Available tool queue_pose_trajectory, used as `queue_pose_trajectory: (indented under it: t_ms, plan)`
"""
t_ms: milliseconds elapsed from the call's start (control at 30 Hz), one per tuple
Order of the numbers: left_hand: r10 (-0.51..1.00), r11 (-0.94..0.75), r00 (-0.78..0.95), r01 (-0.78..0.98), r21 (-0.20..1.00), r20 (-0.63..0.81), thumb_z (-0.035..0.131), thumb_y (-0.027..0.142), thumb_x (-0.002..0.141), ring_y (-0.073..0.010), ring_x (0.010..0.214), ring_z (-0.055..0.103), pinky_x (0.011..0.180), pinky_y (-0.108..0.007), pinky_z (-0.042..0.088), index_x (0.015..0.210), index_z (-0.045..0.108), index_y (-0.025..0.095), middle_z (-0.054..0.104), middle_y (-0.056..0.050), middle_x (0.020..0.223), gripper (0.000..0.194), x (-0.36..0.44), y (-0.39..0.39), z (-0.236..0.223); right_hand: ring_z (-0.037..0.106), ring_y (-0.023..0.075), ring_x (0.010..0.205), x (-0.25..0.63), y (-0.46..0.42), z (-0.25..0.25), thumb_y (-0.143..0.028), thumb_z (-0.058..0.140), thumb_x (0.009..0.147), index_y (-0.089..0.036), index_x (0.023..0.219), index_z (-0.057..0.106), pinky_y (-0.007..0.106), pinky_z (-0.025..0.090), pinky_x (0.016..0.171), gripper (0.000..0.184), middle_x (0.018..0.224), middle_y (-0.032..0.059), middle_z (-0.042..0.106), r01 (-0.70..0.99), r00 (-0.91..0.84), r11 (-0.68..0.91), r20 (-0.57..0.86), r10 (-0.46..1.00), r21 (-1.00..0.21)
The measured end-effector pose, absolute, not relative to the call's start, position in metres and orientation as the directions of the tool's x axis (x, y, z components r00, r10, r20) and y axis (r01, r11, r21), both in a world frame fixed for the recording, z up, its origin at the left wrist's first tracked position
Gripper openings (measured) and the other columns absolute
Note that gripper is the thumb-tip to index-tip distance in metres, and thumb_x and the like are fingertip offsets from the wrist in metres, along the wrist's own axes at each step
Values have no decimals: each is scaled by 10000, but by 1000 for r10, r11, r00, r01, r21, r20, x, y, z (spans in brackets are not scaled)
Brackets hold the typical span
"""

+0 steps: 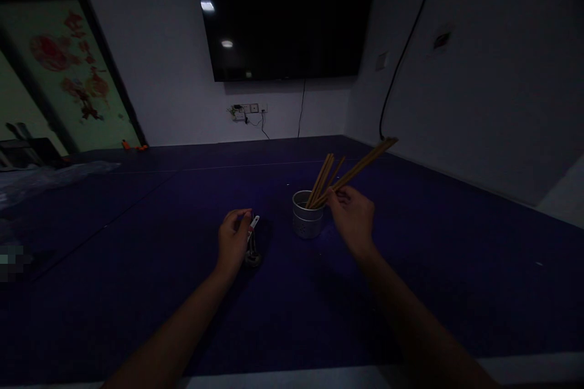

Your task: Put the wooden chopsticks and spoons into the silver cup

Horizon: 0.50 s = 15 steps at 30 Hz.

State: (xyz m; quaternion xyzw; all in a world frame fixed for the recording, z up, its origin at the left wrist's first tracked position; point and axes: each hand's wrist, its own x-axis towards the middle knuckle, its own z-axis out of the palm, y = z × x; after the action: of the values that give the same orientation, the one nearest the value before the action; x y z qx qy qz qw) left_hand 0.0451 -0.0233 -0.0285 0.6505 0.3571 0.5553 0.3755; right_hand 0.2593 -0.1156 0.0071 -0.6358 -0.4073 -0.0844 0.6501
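Note:
A metal utensil holder [307, 223] with small holes in its side stands upright on the dark blue surface, several wooden chopsticks [322, 174] leaning in it. My right hand [353, 216] pinches a bundle of chopsticks [365, 162], tilted up to the right, their lower ends at the holder's rim. To the left of the holder, my left hand [234, 237] is closed around the handles of spoons [253, 255]; a pale handle end sticks out past the thumb and the bowls hang low. The exact number of spoons is unclear in the dim light.
Clear plastic wrapping [59, 177] lies at the far left. Small orange objects [134, 146] sit at the surface's back edge. Behind, a wall carries a large dark television [287, 18], sockets [249, 110] and hanging cables. A pale edge runs along the near side.

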Motion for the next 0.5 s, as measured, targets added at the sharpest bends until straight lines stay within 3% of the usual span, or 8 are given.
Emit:
queue_pose_trajectory:
  t_ms: [300, 500]
  plan:
    - [891, -446, 115, 34, 894, 440, 536, 466, 778, -115, 563, 557, 542, -225, 433, 881, 663, 153, 577, -1, 661, 353, 47, -23, -28, 504, 151, 556, 265, -114, 3, -335, 530, 768, -172, 597, 575, 267, 336, 539, 241, 581, 16, 549, 835, 508, -80, 707, 492, -544]
    - [899, -427, 117, 23, 904, 422, 541, 460, 775, -117, 565, 554, 537, -222, 422, 866, 657, 158, 577, -1, 656, 336, 47, -25, -27, 503, 158, 592, 263, -112, 0, -328, 547, 738, -173, 620, 581, 268, 332, 556, 198, 622, 26, 553, 856, 491, -125, 711, 504, -502]
